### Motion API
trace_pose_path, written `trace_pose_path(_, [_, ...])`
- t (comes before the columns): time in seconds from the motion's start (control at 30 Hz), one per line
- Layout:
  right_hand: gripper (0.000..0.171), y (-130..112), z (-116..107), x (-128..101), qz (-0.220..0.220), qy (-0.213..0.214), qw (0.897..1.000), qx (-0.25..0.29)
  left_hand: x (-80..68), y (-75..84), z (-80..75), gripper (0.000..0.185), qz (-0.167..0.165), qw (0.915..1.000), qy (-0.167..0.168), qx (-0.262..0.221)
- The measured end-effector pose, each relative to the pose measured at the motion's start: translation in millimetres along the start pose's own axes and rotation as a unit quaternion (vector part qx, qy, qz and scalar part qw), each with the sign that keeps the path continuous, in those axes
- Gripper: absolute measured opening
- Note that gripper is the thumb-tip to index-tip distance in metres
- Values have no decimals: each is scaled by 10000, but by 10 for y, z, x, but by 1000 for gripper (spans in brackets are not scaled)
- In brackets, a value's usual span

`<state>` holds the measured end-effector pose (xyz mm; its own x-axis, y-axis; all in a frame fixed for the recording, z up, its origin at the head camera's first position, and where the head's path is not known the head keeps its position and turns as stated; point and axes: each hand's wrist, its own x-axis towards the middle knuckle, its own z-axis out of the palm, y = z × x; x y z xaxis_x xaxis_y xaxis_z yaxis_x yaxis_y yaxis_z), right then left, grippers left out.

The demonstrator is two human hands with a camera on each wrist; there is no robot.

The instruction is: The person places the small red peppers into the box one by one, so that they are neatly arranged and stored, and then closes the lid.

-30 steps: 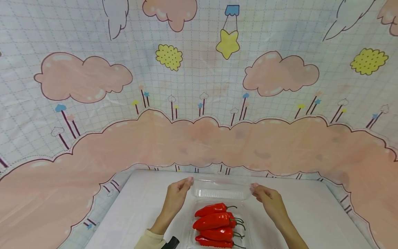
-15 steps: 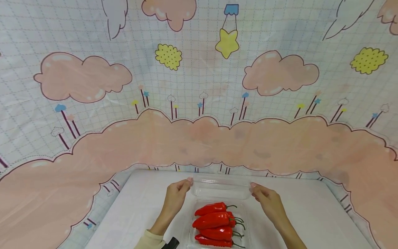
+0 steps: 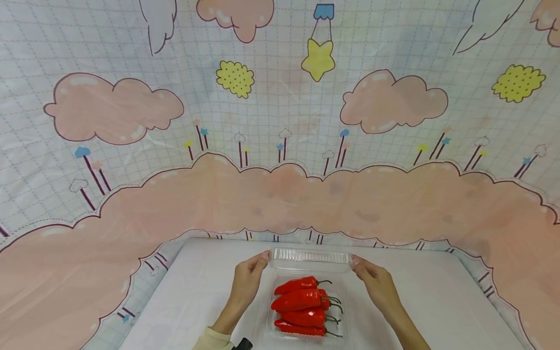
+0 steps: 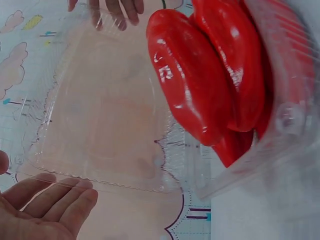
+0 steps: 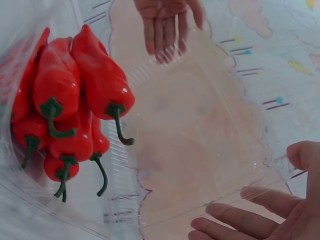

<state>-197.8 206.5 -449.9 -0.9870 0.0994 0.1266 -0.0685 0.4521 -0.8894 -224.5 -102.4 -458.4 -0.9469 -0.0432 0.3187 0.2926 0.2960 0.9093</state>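
Several glossy red peppers [image 3: 302,299] with green stems lie heaped in the base of a clear plastic clamshell box [image 3: 347,311]. Its clear, ribbed lid [image 3: 312,255] stands raised along the far side. My left hand [image 3: 248,279] is at the lid's left edge and my right hand [image 3: 378,287] at its right edge. In the left wrist view, straight fingers [image 4: 60,205] touch the lid's edge from behind, with the thumb apart. The right wrist view has the right fingers [image 5: 235,220] stretched against the lid likewise, thumb apart.
A white table [image 3: 197,291] lies under the box. Behind and around it hangs a patterned cloth [image 3: 306,204] with pink clouds and stars. A dark strap piece [image 3: 244,344] sits by the left sleeve [image 3: 212,340].
The lid has tilted, so its ribbed part now shows along the top. The box with its peppers has shifted slightly away from me. Both hands stay at the lid's edges.
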Motion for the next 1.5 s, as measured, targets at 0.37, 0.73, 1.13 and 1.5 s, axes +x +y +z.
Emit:
trace_pose_path(0.37, [45,123,63,70,-228,103,9996,99,-126,241,-53,37,44,9988,-481,-65])
trace_pose_path(0.73, [40,239,57,63,-531,-99,9981,299,-172,164,-42,36,2,9969,-773,-156])
trace_pose_path(1.13, [45,329,114,-27,-280,-244,9982,464,-164,-258,24,42,-170,9954,-793,-511])
trace_pose_path(1.5, [47,433,157,-108,-401,-229,9981,409,-242,-327,34,51,-221,9932,-879,-723])
